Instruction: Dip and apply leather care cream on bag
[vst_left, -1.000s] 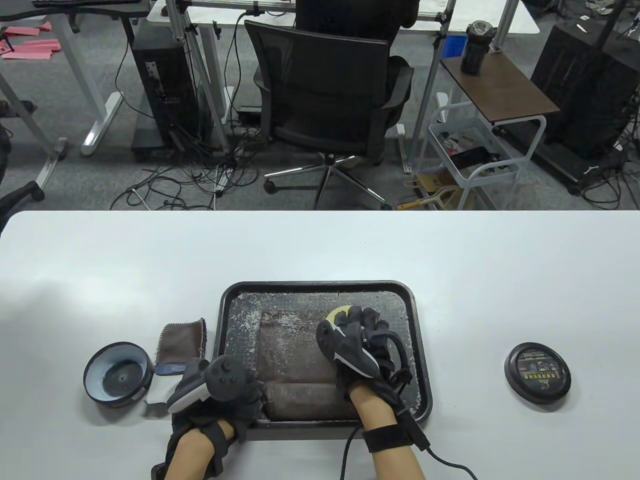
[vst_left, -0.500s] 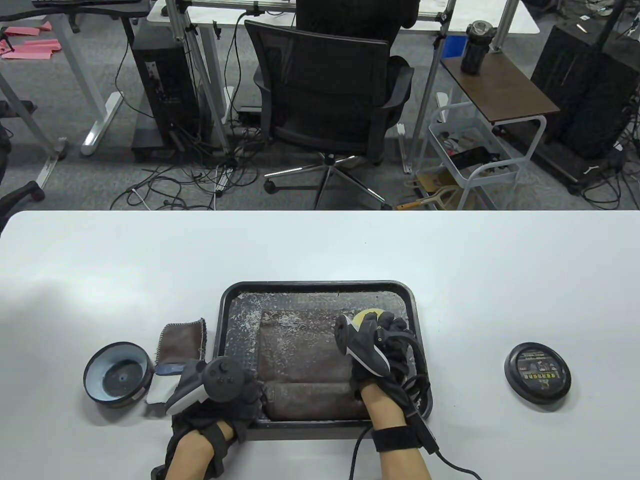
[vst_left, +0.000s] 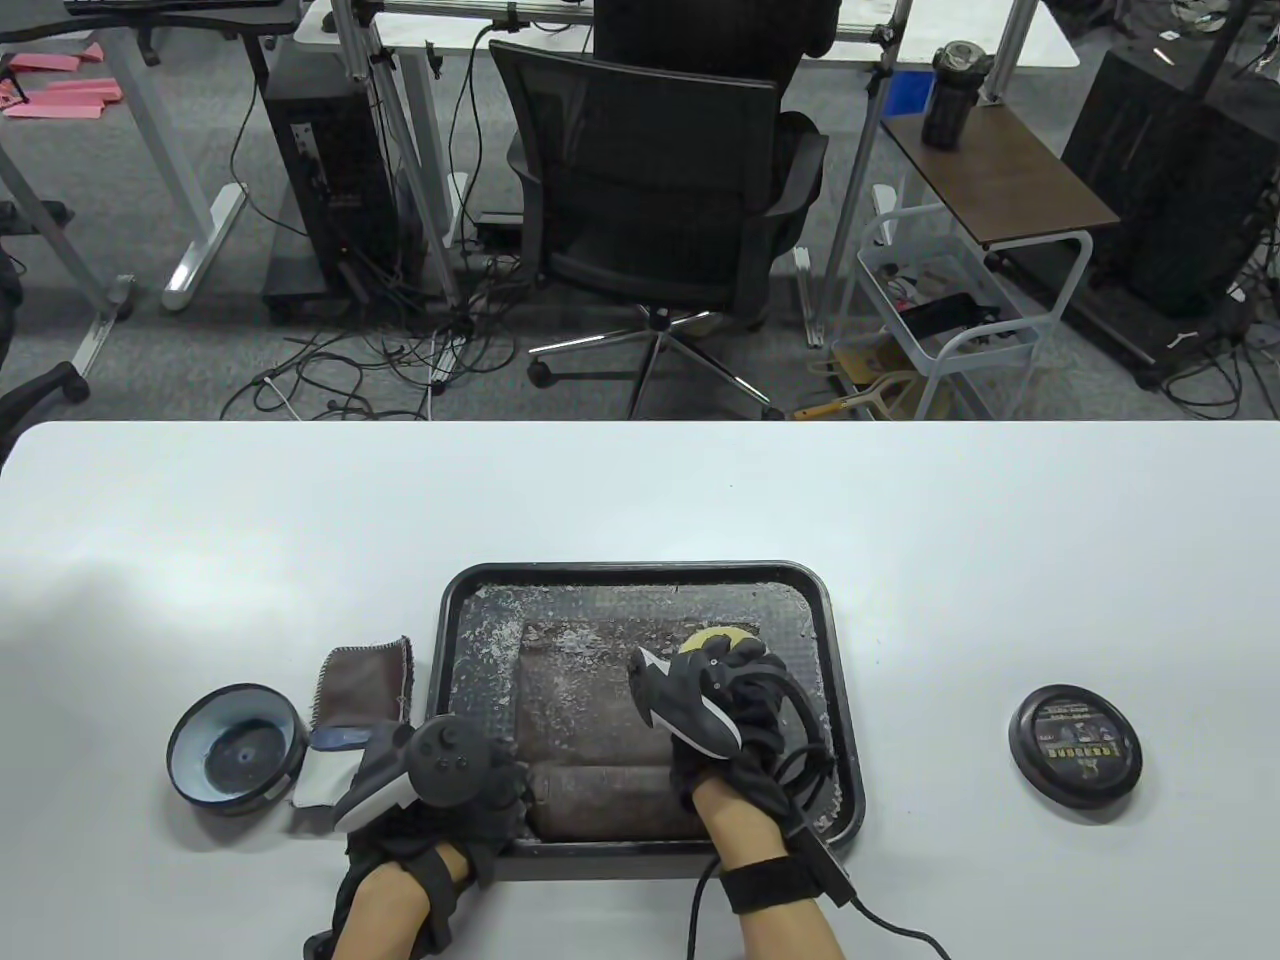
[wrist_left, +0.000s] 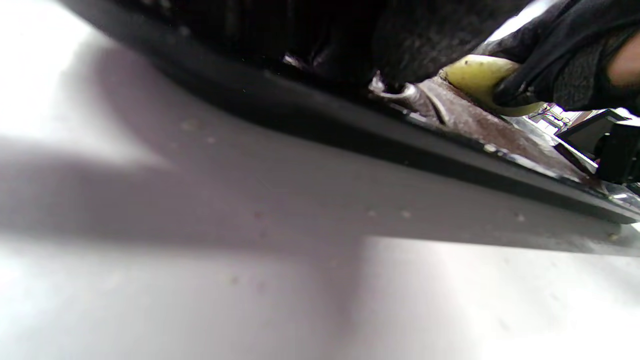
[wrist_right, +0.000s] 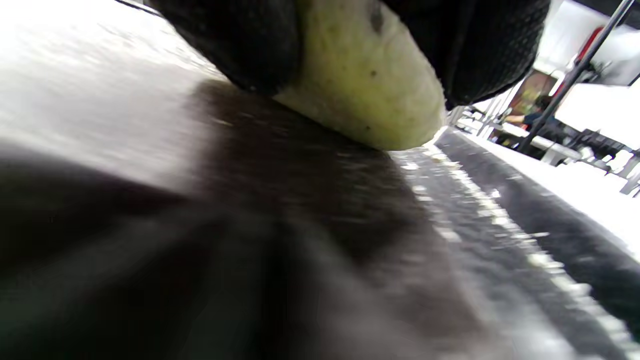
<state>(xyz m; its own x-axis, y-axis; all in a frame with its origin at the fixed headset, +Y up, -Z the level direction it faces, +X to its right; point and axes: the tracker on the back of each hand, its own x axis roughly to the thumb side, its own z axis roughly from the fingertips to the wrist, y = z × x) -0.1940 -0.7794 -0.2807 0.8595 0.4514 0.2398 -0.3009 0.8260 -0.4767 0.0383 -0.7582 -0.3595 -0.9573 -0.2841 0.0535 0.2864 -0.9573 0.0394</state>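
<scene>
A brown leather bag (vst_left: 590, 700) lies flat in a black tray (vst_left: 640, 572) speckled with white flecks. My right hand (vst_left: 730, 665) grips a yellow sponge (vst_left: 712, 637) and presses it on the bag's far right part; the right wrist view shows the sponge (wrist_right: 360, 75) flat against the leather. My left hand (vst_left: 480, 800) sits at the tray's front left corner, its fingers hidden under the tracker. The left wrist view shows the tray rim (wrist_left: 350, 135) and the sponge (wrist_left: 475, 75) beyond it. An open cream tin (vst_left: 237, 745) stands at the left.
A brown cloth (vst_left: 365, 680) lies between the tin and the tray, with a white and blue item (vst_left: 325, 765) beside it. The tin's black lid (vst_left: 1075, 745) rests on the table at the right. An office chair stands beyond the far edge.
My right hand swept the sponge to the right across the bag, then back to the left and a little nearer. The left hand has stayed in place.
</scene>
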